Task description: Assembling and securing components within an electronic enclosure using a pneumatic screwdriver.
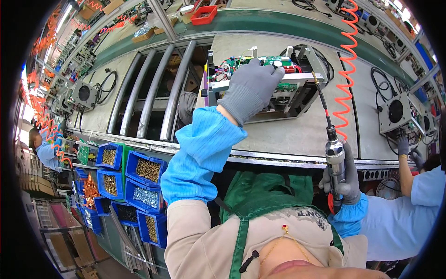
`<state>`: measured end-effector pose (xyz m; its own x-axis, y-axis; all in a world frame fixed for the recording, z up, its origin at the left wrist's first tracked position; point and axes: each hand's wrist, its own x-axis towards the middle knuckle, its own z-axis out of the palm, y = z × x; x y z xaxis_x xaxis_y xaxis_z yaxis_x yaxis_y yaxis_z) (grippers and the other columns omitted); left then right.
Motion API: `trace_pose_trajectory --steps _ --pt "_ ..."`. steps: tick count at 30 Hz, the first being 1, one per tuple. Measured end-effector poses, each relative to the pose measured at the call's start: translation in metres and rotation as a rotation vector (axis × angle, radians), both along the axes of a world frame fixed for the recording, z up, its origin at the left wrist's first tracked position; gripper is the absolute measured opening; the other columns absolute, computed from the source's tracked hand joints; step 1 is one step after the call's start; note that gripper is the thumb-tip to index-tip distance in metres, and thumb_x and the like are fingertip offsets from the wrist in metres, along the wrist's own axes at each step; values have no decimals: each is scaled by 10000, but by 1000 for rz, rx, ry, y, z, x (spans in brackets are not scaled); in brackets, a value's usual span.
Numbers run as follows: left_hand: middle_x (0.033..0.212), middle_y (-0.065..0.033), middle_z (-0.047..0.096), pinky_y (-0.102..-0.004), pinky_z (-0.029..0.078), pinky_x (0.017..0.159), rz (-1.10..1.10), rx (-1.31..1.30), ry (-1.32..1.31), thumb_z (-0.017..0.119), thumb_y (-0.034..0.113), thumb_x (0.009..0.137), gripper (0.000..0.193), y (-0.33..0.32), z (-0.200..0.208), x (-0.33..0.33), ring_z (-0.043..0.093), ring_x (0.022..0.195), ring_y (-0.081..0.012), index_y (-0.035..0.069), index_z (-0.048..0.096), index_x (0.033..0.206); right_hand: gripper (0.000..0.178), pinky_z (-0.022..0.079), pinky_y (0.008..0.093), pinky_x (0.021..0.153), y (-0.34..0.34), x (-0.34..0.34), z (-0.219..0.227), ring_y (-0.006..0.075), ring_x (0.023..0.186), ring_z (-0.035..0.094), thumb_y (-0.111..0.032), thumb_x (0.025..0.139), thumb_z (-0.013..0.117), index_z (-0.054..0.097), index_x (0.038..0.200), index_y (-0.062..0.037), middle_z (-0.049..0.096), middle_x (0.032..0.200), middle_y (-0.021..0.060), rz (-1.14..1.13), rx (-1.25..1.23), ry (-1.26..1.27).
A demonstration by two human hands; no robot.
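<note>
My left hand (253,88), in a grey glove, reaches over a metal-framed electronic unit (288,87) and grips its top, the fingers bent over the green circuit boards (262,61). Beside the thumb sits a small white round part (277,63). What the fingertips touch is partly hidden. My right hand (344,181), also gloved, is wrapped round a silver power screwdriver (335,158) held upright in front of my chest. Its long bit points up and slightly left, with the tip near the right end of the unit's front rail (309,76).
An orange coiled hose (344,88) hangs down beside the screwdriver. Metal rollers (160,90) lie left of the bench top. Blue bins (145,167) of screws and small fittings stand lower left. At right, a co-worker's gloved hand (403,145) touches another unit (395,112).
</note>
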<state>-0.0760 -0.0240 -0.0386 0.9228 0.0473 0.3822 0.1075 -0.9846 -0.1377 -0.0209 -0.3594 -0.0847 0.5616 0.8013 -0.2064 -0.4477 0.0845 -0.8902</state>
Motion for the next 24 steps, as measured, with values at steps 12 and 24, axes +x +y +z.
trace_pose_trajectory --steps 12,24 --pt "888 -38 631 -352 533 690 31 24 -74 625 76 777 422 4 -11 1 608 898 -252 168 595 1188 1244 575 369 623 5 -3 -1 207 564 623 -134 487 773 73 1515 -154 597 905 135 -44 -14 -33" --pt "981 -112 611 -404 501 817 -184 -274 -55 588 141 873 305 33 -11 -2 576 912 -323 138 613 1177 1129 544 344 611 3 -8 5 215 648 602 -4 493 618 161 1513 -156 542 1071 166 -18 -114 -3"
